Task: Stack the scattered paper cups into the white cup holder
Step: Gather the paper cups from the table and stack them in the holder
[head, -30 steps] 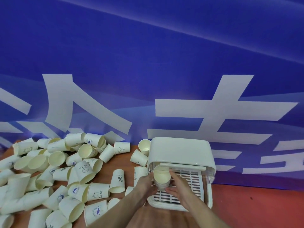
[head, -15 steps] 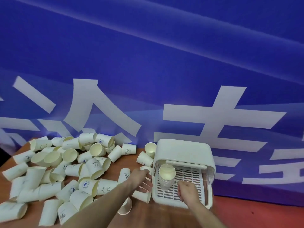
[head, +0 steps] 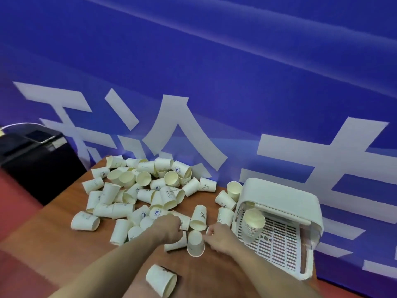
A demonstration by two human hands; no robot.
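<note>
Several cream paper cups (head: 150,190) lie scattered over the brown table (head: 53,229). The white cup holder (head: 281,196) stands at the right with its front open, and a nested stack of cups (head: 253,224) leans on its slatted tray. My left hand (head: 169,229) is curled over a cup lying on its side (head: 175,245). An upside-down cup (head: 195,244) stands between my hands, and my right hand (head: 220,236) curls its fingers against its right side. Both hands are to the left of the holder.
One cup (head: 161,279) lies alone near the table's front edge. A blue banner (head: 214,72) with white lettering hangs close behind the table. A black case (head: 32,160) sits on the red floor at the left.
Both hands have left the holder and the stack in it and moved left to the loose cups. My view has swung left, so more of the pile and the black case shows.
</note>
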